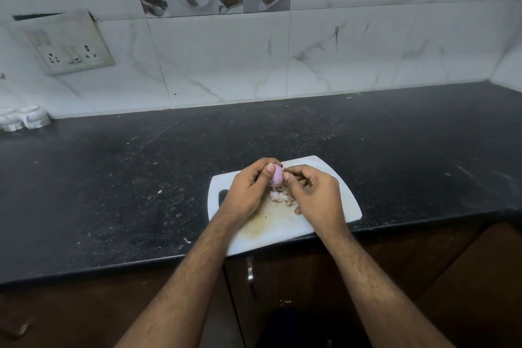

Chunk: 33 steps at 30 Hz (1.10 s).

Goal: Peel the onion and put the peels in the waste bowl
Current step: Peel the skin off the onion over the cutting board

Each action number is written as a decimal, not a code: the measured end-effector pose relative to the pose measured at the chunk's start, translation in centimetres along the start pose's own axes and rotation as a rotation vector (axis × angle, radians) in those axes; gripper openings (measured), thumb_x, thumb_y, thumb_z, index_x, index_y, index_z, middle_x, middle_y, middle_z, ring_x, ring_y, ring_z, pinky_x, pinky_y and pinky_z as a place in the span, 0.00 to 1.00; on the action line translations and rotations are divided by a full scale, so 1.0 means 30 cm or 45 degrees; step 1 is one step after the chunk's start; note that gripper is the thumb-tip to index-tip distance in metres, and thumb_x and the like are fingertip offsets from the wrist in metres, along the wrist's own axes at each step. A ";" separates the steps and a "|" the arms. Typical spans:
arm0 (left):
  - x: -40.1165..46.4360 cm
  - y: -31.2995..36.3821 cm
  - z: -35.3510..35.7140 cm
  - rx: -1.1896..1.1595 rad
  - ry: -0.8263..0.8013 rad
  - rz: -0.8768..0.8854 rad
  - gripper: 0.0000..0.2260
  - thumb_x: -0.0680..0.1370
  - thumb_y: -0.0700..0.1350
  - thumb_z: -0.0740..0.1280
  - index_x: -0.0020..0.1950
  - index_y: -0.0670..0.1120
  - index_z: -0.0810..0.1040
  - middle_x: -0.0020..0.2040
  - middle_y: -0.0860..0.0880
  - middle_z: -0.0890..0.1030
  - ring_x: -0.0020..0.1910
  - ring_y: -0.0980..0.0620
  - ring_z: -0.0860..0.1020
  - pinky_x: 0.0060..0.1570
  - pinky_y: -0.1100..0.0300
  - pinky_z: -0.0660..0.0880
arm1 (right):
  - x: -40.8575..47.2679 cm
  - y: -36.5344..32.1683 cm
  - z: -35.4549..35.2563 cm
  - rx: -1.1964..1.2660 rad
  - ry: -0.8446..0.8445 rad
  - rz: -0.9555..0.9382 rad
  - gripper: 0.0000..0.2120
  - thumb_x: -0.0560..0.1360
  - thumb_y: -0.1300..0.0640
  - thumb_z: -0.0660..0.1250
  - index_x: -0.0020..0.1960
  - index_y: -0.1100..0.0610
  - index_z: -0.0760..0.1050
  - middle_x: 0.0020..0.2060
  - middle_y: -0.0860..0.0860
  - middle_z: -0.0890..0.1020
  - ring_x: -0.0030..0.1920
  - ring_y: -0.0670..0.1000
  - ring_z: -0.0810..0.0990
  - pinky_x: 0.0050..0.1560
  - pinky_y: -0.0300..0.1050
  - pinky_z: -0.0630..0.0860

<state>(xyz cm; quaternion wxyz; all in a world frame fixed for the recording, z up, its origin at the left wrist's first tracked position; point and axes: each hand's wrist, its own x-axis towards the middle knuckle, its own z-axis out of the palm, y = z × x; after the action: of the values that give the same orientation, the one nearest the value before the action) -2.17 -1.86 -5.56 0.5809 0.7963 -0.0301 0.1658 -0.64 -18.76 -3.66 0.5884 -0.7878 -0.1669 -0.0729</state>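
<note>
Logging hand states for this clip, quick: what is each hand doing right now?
Left hand: closed, gripping the small purple onion.
Right hand: fingers curled, pinching at the onion's skin; what it grasps is hidden.

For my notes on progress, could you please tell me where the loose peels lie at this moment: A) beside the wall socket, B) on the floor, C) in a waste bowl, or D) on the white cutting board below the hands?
D: the peels lie heaped on the cutting board, just under the onion.
</note>
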 end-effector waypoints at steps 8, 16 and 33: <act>0.002 -0.006 0.003 0.007 0.000 0.016 0.14 0.85 0.57 0.62 0.59 0.54 0.84 0.54 0.53 0.87 0.57 0.49 0.85 0.63 0.42 0.81 | -0.003 0.006 0.009 -0.040 0.027 -0.012 0.05 0.78 0.51 0.73 0.51 0.51 0.84 0.37 0.43 0.85 0.38 0.41 0.84 0.30 0.37 0.80; 0.000 0.002 0.004 -0.093 0.005 -0.002 0.15 0.86 0.54 0.60 0.59 0.51 0.85 0.54 0.50 0.87 0.57 0.46 0.85 0.62 0.46 0.80 | 0.013 0.025 0.009 -0.059 -0.016 0.039 0.05 0.81 0.54 0.69 0.54 0.52 0.82 0.39 0.46 0.86 0.38 0.44 0.84 0.26 0.44 0.81; 0.001 -0.002 0.006 -0.105 0.004 0.039 0.12 0.84 0.55 0.65 0.57 0.50 0.85 0.53 0.51 0.87 0.55 0.51 0.84 0.59 0.49 0.81 | 0.007 0.025 0.012 -0.101 0.075 -0.102 0.06 0.80 0.55 0.70 0.55 0.52 0.84 0.45 0.40 0.84 0.44 0.43 0.84 0.32 0.44 0.83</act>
<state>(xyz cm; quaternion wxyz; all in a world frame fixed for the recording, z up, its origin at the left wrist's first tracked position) -2.08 -1.99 -5.64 0.6106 0.7709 -0.0480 0.1747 -0.21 -18.58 -4.37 0.5580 -0.8007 -0.1779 -0.1262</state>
